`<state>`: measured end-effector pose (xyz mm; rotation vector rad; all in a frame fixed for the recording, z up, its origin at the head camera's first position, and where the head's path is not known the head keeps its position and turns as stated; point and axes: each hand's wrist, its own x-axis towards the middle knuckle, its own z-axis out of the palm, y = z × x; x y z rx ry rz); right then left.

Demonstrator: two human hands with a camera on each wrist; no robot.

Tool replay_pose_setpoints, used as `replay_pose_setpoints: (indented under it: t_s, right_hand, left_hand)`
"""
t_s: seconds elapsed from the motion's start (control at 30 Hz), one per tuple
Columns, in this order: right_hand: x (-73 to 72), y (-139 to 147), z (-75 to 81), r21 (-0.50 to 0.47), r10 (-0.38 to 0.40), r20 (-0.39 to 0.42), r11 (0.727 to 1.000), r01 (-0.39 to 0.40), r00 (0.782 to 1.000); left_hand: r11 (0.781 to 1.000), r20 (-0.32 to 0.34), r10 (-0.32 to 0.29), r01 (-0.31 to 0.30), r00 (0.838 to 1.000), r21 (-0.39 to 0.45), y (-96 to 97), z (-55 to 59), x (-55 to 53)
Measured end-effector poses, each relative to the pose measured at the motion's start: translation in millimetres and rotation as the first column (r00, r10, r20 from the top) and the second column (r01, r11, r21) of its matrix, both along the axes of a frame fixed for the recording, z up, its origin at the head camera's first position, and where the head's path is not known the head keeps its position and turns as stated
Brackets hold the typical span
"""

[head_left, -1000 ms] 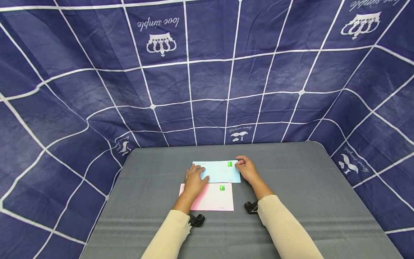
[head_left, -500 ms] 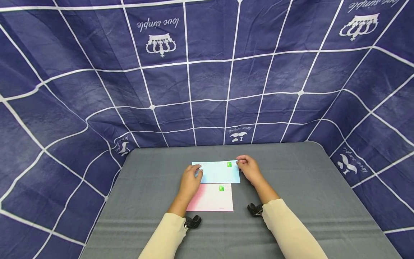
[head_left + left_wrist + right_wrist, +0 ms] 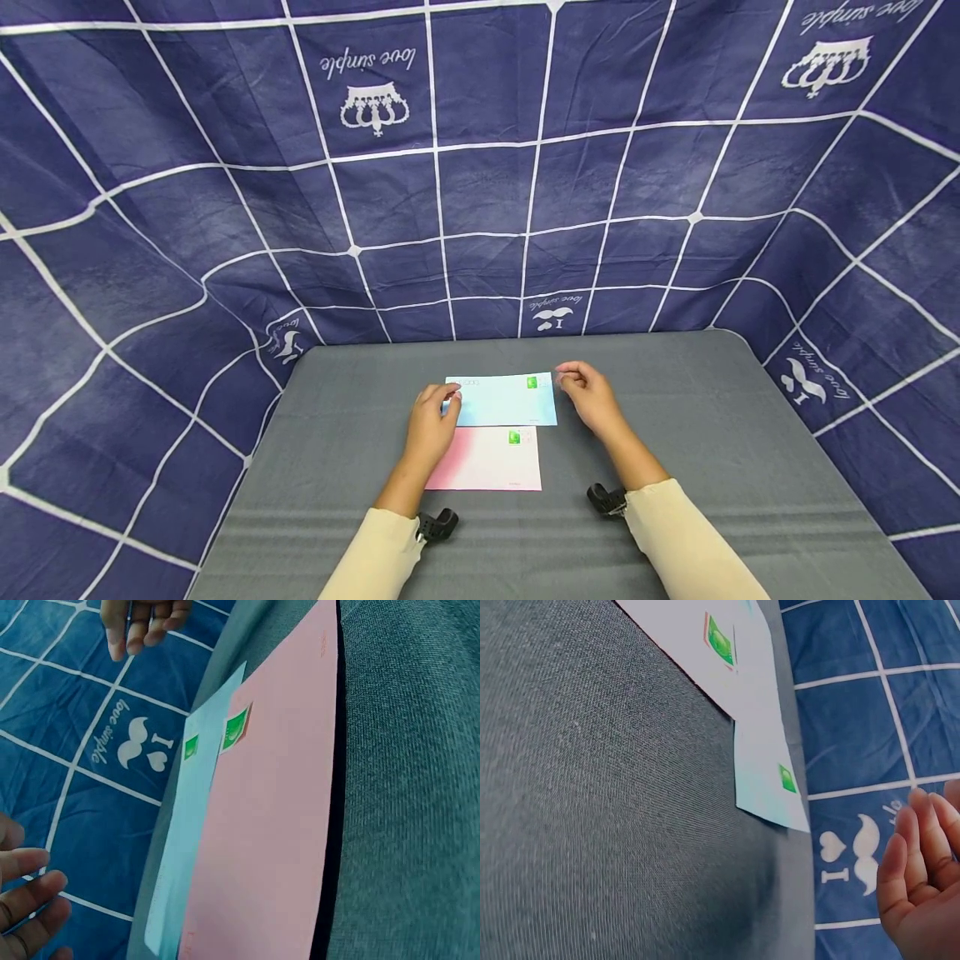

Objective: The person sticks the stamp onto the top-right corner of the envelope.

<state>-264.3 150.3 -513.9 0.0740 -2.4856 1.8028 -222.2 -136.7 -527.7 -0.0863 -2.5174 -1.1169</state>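
A light blue envelope (image 3: 498,400) with a green stamp at its upper right lies flat on the grey table. Just below it in the head view, toward the person, is a pink envelope (image 3: 491,458), also stamped in green; their long edges meet or slightly overlap. My left hand (image 3: 432,421) hovers by the blue envelope's left end, fingers loosely bent and holding nothing. Off the blue envelope's right end is my right hand (image 3: 591,400), its fingers relaxed with nothing between them. Both wrist views show the bare fingers raised apart from the paper.
The grey cloth-covered table (image 3: 675,417) spreads around the envelopes. A dark blue curtain (image 3: 487,192) with white grid lines and printed crowns encloses the back and sides. A small black wrist camera (image 3: 438,525) hangs below each wrist.
The left hand has lifted off the blue envelope and drawn back to the left. The right hand has let go of the right corner and moved away rightward. Both envelopes stay in place.
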Motion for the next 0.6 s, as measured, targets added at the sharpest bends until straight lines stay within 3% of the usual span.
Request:
replay_pose_setpoints:
  t_s: [0.23,0.6]
  right_hand:
    - [15.0,11.3,9.8,0.037,-0.002,-0.072,0.999,0.005,0.997]
    - [31.0,25.7,17.9,0.255,-0.011,-0.149,0.966,0.049,0.989]
  left_hand:
    - [1.0,-0.008,0.013,-0.013,1.0,-0.023,-5.1,7.1,7.9]
    - [0.995,-0.004,-0.022,0.022,1.0,-0.093,-16.1,14.5,20.4]
